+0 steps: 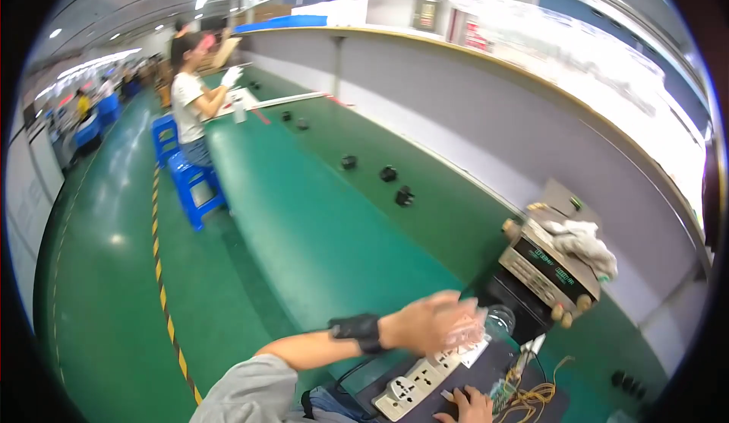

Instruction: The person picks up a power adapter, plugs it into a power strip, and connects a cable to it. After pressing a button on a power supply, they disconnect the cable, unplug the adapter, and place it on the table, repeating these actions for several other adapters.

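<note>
Right now my left hand [429, 326], blurred, reaches over the far end of the cream power strip [423, 378], near a clear rounded object [501, 318]; I can't tell whether its fingers grip anything. My right hand [469, 407] lies low over the dark mat [370, 394] on the green table [349, 229], beside the small circuit board [502, 394] and yellow wires [541, 397]; whether it's holding something, I can't tell.

Nothing reads clearly; green digits [541, 254] on the bench meter [545, 273] blur.
</note>
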{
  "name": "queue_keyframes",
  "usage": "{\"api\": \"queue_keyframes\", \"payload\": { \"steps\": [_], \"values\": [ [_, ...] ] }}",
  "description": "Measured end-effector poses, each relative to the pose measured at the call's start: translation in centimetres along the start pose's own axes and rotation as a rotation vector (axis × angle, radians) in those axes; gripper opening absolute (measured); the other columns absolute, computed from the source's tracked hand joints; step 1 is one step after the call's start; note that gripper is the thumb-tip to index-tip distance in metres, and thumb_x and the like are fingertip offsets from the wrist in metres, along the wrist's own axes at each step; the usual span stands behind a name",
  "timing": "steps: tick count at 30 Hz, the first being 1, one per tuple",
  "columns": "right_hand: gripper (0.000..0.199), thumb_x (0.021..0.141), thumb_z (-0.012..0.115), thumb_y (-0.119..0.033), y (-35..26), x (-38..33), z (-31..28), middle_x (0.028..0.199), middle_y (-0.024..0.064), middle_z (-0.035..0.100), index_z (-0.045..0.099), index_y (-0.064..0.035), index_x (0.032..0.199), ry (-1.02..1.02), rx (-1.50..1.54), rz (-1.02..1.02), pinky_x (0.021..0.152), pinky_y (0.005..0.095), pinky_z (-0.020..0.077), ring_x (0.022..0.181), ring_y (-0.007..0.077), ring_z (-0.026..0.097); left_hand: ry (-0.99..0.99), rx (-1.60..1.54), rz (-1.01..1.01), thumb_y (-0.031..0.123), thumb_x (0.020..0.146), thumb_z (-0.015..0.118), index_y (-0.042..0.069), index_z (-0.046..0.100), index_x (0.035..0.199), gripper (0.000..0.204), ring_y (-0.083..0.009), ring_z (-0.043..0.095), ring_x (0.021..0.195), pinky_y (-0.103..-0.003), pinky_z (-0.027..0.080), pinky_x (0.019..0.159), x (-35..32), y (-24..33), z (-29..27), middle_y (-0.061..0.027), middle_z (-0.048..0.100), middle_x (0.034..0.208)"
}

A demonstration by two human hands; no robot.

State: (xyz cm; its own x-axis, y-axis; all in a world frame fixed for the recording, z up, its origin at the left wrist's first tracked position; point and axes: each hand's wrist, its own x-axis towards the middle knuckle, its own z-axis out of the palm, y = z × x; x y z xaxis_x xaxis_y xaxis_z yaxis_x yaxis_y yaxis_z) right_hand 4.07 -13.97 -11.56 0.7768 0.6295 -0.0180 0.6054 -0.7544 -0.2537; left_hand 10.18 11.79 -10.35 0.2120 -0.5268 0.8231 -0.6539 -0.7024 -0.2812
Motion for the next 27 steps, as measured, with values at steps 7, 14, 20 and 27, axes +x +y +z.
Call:
{"api": "queue_keyframes", "payload": {
  "steps": [7,14,20,27],
  "values": [
    [0.046,0.079,0.066,-0.020,-0.7,0.8,0.0,0.119,0.0198,0.051,0.054,0.0018,0.117,-0.041,0.004,-0.011,0.098,0.0447,0.0334,0.111,0.0363,0.047,0.065,0.005,-0.881,0.014,0.083,0.059,0.005,0.060,0.090,0.011,-0.0268,0.053,0.098,-0.038,0.043,0.078,-9.5,-4.9,8.1,-0.0097,0.056,0.103],
    [0.036,0.084,0.059,-0.018,0.0,1.8,0.7,0.112,0.0173,0.056,0.056,-0.0007,0.115,0.148,-0.105,-0.045,0.099,0.0452,0.0333,0.108,0.0333,0.050,-0.201,-0.163,-0.677,0.014,0.075,0.063,0.005,0.060,0.087,0.015,-0.0288,0.055,0.085,-0.040,0.046,0.070,-9.3,-5.6,10.5,-0.0111,0.057,0.093],
    [0.038,0.078,0.069,-0.025,2.6,3.5,1.9,0.108,0.0079,0.059,0.059,-0.0074,0.110,0.299,0.032,-0.111,0.100,0.0422,0.0333,0.105,0.0218,0.055,-0.382,-0.167,-0.651,0.013,0.075,0.066,0.003,0.060,0.100,0.028,-0.0345,0.053,0.099,-0.043,0.042,0.083,-9.2,-5.5,9.9,-0.0160,0.057,0.106],
    [0.027,0.085,0.061,-0.012,0.9,-4.3,-9.5,0.117,0.0142,0.056,0.062,0.0013,0.109,0.511,1.254,-0.215,0.096,0.0367,0.0388,0.105,0.0246,0.057,-0.474,-0.240,-0.653,0.014,0.084,0.059,0.004,0.058,0.109,0.027,-0.0317,0.047,0.109,-0.041,0.034,0.092,-7.8,-3.7,11.2,-0.0137,0.051,0.117]
  ]
}}
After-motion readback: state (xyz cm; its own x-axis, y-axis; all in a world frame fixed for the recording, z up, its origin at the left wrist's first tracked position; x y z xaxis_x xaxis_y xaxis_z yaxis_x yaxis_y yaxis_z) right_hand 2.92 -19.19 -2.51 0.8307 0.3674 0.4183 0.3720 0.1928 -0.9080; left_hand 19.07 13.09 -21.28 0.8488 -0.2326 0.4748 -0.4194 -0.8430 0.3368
